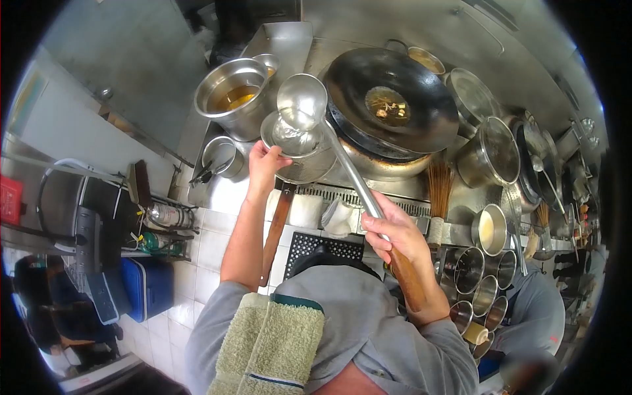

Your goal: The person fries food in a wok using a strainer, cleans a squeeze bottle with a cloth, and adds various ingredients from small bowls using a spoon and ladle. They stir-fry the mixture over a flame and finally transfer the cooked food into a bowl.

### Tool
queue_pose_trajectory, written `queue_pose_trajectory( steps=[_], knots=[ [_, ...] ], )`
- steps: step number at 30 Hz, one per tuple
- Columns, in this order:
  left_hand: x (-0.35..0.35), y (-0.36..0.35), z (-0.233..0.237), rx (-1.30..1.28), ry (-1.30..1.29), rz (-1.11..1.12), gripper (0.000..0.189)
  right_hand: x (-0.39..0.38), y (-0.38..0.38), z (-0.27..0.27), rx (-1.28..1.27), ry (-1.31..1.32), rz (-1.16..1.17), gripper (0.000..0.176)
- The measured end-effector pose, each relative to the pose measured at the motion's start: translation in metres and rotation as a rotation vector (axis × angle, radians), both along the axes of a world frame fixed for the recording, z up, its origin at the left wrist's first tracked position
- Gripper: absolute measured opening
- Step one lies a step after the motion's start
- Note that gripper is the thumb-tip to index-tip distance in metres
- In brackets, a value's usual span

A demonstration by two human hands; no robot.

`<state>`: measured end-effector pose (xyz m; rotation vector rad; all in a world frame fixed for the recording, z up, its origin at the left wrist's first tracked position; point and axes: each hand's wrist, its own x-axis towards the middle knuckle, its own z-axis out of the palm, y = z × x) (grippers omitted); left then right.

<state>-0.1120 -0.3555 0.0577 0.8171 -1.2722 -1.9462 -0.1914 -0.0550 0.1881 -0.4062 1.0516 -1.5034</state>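
Note:
My right hand (396, 230) is wrapped round the handle of a long steel ladle (301, 101), near its wooden grip. The ladle's bowl hangs just over a small metal bowl (268, 131), whose inside looks shiny, perhaps with clear liquid. With thumb and fingers my left hand (264, 168) pinches that bowl's near rim. Beneath it is a round, flat metal utensil (313, 170), probably a strainer, with a wooden handle pointing toward me. A black wok (352, 76) sits on the burner to the right, with pale and brown pieces of food (388, 106) in oil at its bottom.
A tall steel pot (243, 124) of yellowish liquid stands at left, near a small steel container (227, 158) with utensils. A bamboo brush (440, 187) and several metal pots (488, 151) line the right. A person in grey (533, 309) is at lower right.

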Motion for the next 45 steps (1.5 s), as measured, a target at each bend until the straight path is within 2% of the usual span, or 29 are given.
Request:
queue_pose_trajectory(
  steps=[2, 5, 11, 15, 19, 20, 22, 23, 24, 27, 28, 31, 32, 36, 39, 40, 41, 43, 44, 45],
  knots=[
    [0.002, -0.003, -0.014, 0.013, -0.032, -0.003, 0.007, -0.004, 0.000, -0.011, 0.012, 0.109, 0.010, 0.063],
    [0.001, -0.009, -0.047, -0.043, 0.001, 0.048, 0.008, -0.011, 0.005, -0.012, -0.013, 0.130, 0.006, 0.064],
    [-0.022, 0.010, -0.080, 0.010, 0.078, 0.006, 0.014, -0.022, 0.014, -0.010, 0.035, 0.110, -0.036, 0.065],
    [-0.021, 0.023, -0.072, 0.108, 0.050, -0.009, 0.013, -0.024, 0.028, -0.007, 0.016, 0.002, -0.140, 0.065],
    [-0.017, 0.038, -0.067, -0.002, -0.051, -0.032, 0.015, -0.032, 0.042, -0.005, -0.039, -0.085, -0.183, 0.063],
    [-0.018, 0.043, -0.075, -0.050, -0.059, -0.042, 0.007, -0.035, 0.047, -0.007, -0.064, -0.095, -0.164, 0.065],
    [-0.017, 0.059, -0.076, -0.271, -0.211, -0.075, 0.004, -0.041, 0.056, -0.011, -0.104, -0.126, -0.138, 0.065],
    [-0.017, 0.068, -0.076, -0.381, -0.290, -0.093, 0.007, -0.044, 0.060, -0.011, -0.126, -0.145, -0.131, 0.065],
    [-0.019, 0.079, -0.070, -0.500, -0.314, -0.097, 0.018, -0.048, 0.064, -0.011, -0.150, -0.167, -0.125, 0.064],
    [-0.028, 0.093, -0.071, -0.787, -0.422, -0.077, 0.019, -0.053, 0.080, -0.014, -0.199, -0.196, -0.129, 0.061],
    [-0.031, 0.095, -0.070, -1.073, -0.524, -0.070, 0.015, -0.052, 0.085, -0.012, -0.204, -0.177, -0.141, 0.060],
    [-0.039, 0.106, -0.055, -1.475, -0.456, -0.139, 0.009, -0.056, 0.105, -0.017, -0.207, -0.140, -0.152, 0.058],
    [-0.039, 0.105, -0.054, -1.550, -0.562, -0.256, 0.005, -0.058, 0.112, -0.020, -0.211, -0.127, -0.155, 0.058],
    [-0.016, 0.103, -0.028, -1.907, -0.523, -0.368, 0.012, -0.061, 0.135, -0.021, -0.205, -0.069, -0.199, 0.056],
    [0.011, 0.094, -0.014, -1.803, -0.589, -0.217, 0.008, -0.070, 0.142, -0.027, -0.246, -0.093, -0.231, 0.057],
    [0.018, 0.096, -0.013, -1.652, -0.740, 0.006, 0.007, -0.075, 0.144, -0.029, -0.270, -0.113, -0.239, 0.053],
    [0.029, 0.098, -0.013, -1.388, -0.618, 0.264, 0.006, -0.081, 0.144, -0.031, -0.295, -0.132, -0.238, 0.048],
    [0.054, 0.113, -0.008, -0.429, -0.142, 0.496, 0.003, -0.100, 0.146, -0.053, -0.513, -0.468, -0.160, 0.043],
    [0.080, 0.127, -0.002, -0.259, -0.051, 0.585, 0.004, -0.102, 0.147, -0.055, -0.576, -0.690, -0.147, 0.040],
    [0.113, 0.143, 0.004, -0.101, 0.057, 0.699, 0.008, -0.099, 0.142, -0.049, -0.640, -0.870, -0.037, 0.042]
  ],
)
